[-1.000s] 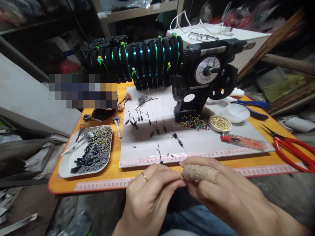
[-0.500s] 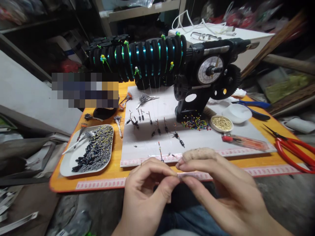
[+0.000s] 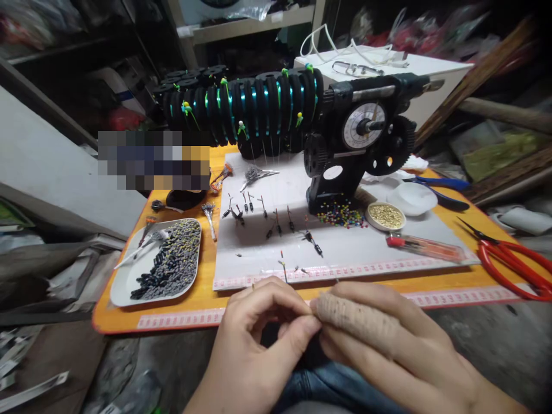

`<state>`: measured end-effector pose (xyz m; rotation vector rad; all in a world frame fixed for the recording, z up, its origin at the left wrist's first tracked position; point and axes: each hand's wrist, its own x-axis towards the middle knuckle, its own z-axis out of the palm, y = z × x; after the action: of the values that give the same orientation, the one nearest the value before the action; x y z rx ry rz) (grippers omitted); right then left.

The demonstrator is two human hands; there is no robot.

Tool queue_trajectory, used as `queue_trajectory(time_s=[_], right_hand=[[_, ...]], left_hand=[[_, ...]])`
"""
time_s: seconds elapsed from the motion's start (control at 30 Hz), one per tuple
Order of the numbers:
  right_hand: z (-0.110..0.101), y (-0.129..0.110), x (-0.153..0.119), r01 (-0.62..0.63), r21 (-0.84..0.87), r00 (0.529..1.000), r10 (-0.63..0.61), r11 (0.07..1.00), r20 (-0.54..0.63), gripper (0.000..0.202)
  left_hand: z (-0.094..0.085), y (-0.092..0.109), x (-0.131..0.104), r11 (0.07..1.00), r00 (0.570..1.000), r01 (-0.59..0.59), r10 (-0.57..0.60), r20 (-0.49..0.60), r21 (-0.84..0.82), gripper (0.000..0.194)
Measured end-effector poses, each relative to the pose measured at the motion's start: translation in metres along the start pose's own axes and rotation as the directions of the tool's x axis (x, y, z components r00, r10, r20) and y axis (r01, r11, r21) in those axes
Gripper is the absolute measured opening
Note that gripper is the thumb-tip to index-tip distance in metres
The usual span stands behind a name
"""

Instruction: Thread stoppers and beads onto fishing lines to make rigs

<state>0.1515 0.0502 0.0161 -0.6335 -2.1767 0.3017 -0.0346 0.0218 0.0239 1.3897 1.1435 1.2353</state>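
Observation:
At the near edge of the table, my left hand [image 3: 269, 339] is closed, thumb pressed against the index finger. Its fingertips meet those of my right hand [image 3: 383, 339], whose index finger is wrapped in beige tape and whose thumb is tucked underneath. Whatever they pinch is too small or hidden to make out. Just beyond them, a small rig piece with an orange tip [image 3: 283, 264] sits on the white board [image 3: 254, 247]. Several small black sinker-like pieces on thin lines [image 3: 278, 227] lie further back, beneath a black spool winder [image 3: 245, 106] with a dial.
At left stands a white tray [image 3: 121, 296] of grey and black pieces. Right of centre are colourful beads [image 3: 342, 214], a dish of gold beads [image 3: 386, 216], a red cutter knife [image 3: 425, 247] and red-handled pliers [image 3: 504, 261]. A measuring tape strip [image 3: 181, 319] runs along the front edge.
My right hand has rolled over, its taped index finger coming down onto the left fingertips and covering the thumb. The left hand keeps its pinch. The view has shifted slightly.

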Motion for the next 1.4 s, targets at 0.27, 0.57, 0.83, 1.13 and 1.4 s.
queue_trajectory(time_s=[0.27, 0.57, 0.83, 1.13, 1.4], right_hand=[[-0.001, 0.001, 0.017, -0.138, 0.253, 0.990, 0.133, 0.958, 0.038, 0.018], [0.001, 0.004, 0.013, -0.018, 0.100, 0.998, 0.012, 0.995, 0.057, 0.022], [0.009, 0.003, 0.017, -0.048, 0.144, 0.999, 0.050, 0.988, -0.007, 0.024], [0.014, -0.008, 0.012, -0.130, 0.041, 0.981, 0.134, 0.991, -0.137, 0.031], [0.014, -0.003, 0.004, -0.305, 0.305, 0.934, 0.345, 0.902, -0.087, 0.025]], left_hand=[[-0.003, -0.010, 0.001, 0.738, 0.830, -0.525, 0.554, 0.063, 0.424, 0.020], [0.002, -0.006, 0.003, 0.876, 0.927, -0.330, 0.371, -0.053, 0.352, 0.023], [0.006, -0.011, 0.001, 0.930, 0.989, 0.131, -0.148, -0.025, -0.342, 0.011], [0.013, -0.016, -0.003, 0.923, 0.981, 0.060, -0.125, -0.148, -0.381, 0.012], [0.010, -0.021, -0.012, 0.985, 0.967, -0.172, 0.171, -0.190, 0.008, 0.024]])
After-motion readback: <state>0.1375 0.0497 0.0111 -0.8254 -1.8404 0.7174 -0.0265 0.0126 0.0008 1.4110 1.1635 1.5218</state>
